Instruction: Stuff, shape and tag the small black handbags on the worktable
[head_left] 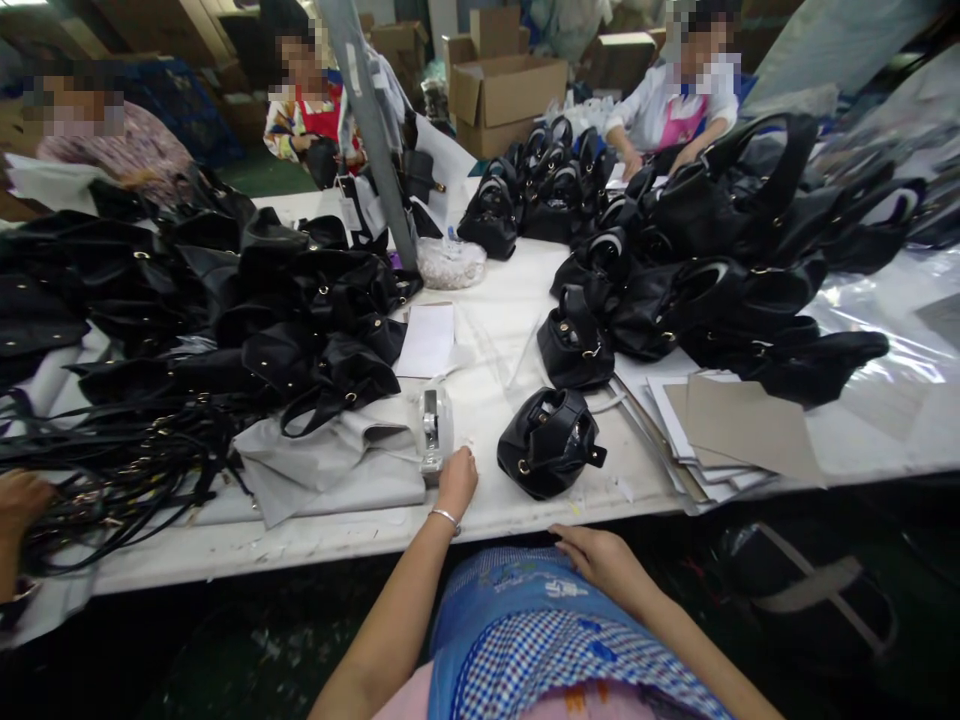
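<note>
My left hand (458, 482) is on the white tabletop, right beside a small tape dispenser (433, 432). Its fingers are drawn together, and whatever they may pinch is too small to make out. At the table's front edge, by my blue apron, my right hand (598, 557) holds nothing, its fingers stretched out. Between and beyond my hands a small black handbag (549, 443) stands on the table, its flap strap pointing right. A second black handbag (575, 340) stands just behind it.
Black bags (247, 290) and a tangle of straps (150, 455) cover the left side, where a co-worker's hand (22, 500) reaches in. More bags (720, 270) and cardboard sheets (742, 425) lie right. A grey post (379, 140) rises mid-table. Several people work across.
</note>
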